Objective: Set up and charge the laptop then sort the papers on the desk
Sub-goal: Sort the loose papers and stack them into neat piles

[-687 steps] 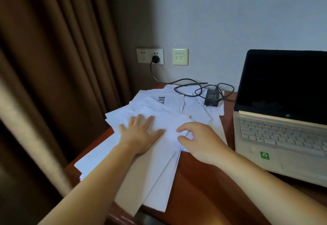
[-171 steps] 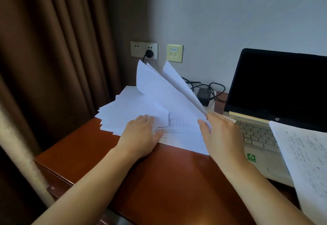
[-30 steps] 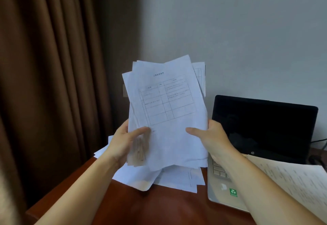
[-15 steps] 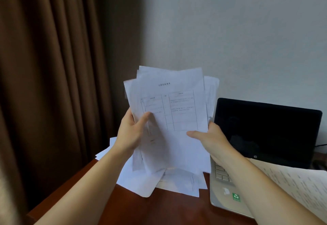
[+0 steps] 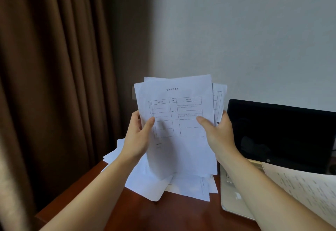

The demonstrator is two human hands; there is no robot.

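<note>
I hold a stack of white papers (image 5: 177, 114) upright in front of me; the top sheet carries a printed table. My left hand (image 5: 138, 136) grips the stack's left edge, thumb across the front. My right hand (image 5: 217, 136) grips the right edge, thumb on the front. The stack's lower edge hangs just above more loose sheets (image 5: 145, 185) lying on the reddish-brown desk (image 5: 163, 216). The open laptop (image 5: 280, 136), its screen dark, stands at the right. The charger and wall socket are hidden.
A printed sheet (image 5: 307, 189) lies over the laptop's keyboard at the right. A brown curtain (image 5: 54, 85) hangs along the left, close to the desk's left edge. A grey wall (image 5: 236, 31) stands behind the desk.
Over the last second the stack has dropped slightly and straightened between both hands, and my left thumb has shifted on the front sheet. Earlier the papers lay spread over the desk.
</note>
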